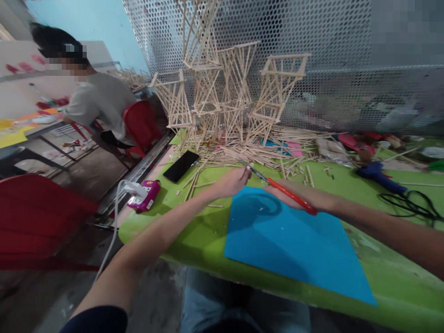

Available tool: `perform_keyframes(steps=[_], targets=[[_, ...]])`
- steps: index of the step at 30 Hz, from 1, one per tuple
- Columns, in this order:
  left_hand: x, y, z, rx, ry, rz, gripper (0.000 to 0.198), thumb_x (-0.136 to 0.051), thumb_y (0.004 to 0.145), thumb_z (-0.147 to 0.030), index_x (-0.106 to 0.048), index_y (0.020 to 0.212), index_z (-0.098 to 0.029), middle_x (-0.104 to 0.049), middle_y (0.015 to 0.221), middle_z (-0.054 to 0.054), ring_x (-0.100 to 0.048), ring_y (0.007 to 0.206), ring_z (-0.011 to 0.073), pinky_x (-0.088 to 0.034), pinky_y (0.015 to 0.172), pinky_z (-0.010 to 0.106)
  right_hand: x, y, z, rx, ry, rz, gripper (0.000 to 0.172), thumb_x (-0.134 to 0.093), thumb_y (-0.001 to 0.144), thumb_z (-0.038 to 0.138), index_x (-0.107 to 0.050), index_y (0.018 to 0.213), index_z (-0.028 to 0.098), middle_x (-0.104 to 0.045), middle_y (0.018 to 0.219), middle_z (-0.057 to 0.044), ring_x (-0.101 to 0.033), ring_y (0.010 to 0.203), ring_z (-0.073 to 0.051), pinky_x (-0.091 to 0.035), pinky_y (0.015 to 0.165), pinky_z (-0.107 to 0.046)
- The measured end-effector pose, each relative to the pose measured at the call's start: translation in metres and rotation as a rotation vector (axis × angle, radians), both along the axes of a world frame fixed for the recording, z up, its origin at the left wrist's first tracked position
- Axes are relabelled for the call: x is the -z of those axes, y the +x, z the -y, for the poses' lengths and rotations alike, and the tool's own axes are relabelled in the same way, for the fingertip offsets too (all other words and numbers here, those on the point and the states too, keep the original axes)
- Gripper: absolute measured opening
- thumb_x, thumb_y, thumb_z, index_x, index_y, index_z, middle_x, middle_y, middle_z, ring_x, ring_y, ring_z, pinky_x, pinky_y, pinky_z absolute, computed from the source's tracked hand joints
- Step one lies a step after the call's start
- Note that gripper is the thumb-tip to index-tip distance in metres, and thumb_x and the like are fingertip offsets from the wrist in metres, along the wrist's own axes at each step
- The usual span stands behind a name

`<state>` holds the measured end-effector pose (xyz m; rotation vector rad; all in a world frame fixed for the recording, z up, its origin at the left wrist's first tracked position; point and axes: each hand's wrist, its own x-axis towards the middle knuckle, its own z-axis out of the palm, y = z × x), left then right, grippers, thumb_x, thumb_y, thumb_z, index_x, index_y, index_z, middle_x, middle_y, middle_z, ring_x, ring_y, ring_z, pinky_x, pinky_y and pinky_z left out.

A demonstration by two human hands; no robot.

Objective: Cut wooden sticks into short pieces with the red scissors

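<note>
In my right hand (289, 190) is a pair of scissors (286, 190) with red handles, its blades pointing up and left toward my other hand. My left hand (234, 181) is closed in a pinch beside the blades. A tiny pale bit shows at its fingertips, too small to name. Beneath both hands lies a blue sheet (284, 245) on the green tabletop (204, 222). Just beyond them spreads a heap of thin wooden sticks (243, 152). Behind the heap stands a tall structure of crossed sticks (232, 88).
A black phone (181, 166) and a purple power socket (144, 196) with a white plug lie at left. A blue glue gun (379, 178) with a black cord rests at right. Perforated metal sheeting (333, 83) backs the table. A person (100, 101) sits at another table.
</note>
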<state>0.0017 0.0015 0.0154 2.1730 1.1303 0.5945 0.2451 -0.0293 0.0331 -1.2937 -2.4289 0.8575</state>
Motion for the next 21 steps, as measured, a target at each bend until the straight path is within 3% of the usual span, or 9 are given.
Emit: perform_keyframes(steps=[5, 8, 12, 17, 21], targets=[[0.005, -0.002, -0.005, 0.027, -0.040, 0.090, 0.041, -0.028, 0.112, -0.041, -0.048, 0.082, -0.021, -0.057, 0.071, 0.002, -0.052, 0.064, 0.0151, -0.041, 0.064, 0.030, -0.016, -0.006, 0.009, 0.126, -0.338, -0.012, 0.063, -0.053, 0.094, 0.080, -0.041, 0.068, 0.024, -0.038, 0.053, 0.002, -0.035, 0.046, -0.012, -0.028, 0.043, -0.028], [0.005, -0.003, -0.005, 0.058, -0.046, 0.095, 0.039, -0.030, 0.112, -0.037, -0.047, 0.081, -0.021, -0.055, 0.070, 0.001, -0.050, 0.064, 0.0145, -0.040, 0.064, 0.029, -0.020, -0.010, 0.013, 0.086, -0.473, -0.112, 0.061, -0.055, 0.093, 0.080, -0.044, 0.071, 0.025, -0.036, 0.054, 0.004, -0.033, 0.045, -0.011, -0.026, 0.038, -0.026], [0.005, -0.004, -0.004, 0.096, -0.045, 0.088, 0.034, -0.032, 0.111, -0.033, -0.045, 0.081, -0.021, -0.053, 0.070, 0.000, -0.047, 0.064, 0.0145, -0.039, 0.063, 0.030, -0.014, -0.011, 0.010, 0.080, -0.499, -0.214, 0.058, -0.056, 0.092, 0.081, -0.051, 0.077, 0.025, -0.045, 0.060, 0.002, -0.036, 0.046, -0.011, -0.028, 0.036, -0.026], [0.005, -0.004, -0.002, 0.133, -0.121, 0.120, 0.041, -0.029, 0.113, -0.040, -0.044, 0.080, -0.022, -0.051, 0.068, 0.000, -0.048, 0.061, 0.0142, -0.040, 0.060, 0.029, 0.002, -0.004, 0.007, 0.207, -0.509, -0.036, 0.058, -0.062, 0.089, 0.078, -0.048, 0.072, 0.024, -0.045, 0.059, 0.000, -0.039, 0.048, -0.014, -0.029, 0.042, -0.030], [0.004, 0.000, 0.002, 0.121, -0.227, 0.165, 0.044, -0.029, 0.113, -0.047, -0.045, 0.082, -0.021, -0.049, 0.068, -0.001, -0.047, 0.057, 0.0125, -0.040, 0.056, 0.028, 0.008, 0.004, 0.009, 0.197, -0.448, 0.022, 0.056, -0.063, 0.091, 0.075, -0.048, 0.072, 0.024, -0.045, 0.057, 0.000, -0.041, 0.048, -0.015, -0.032, 0.044, -0.031]])
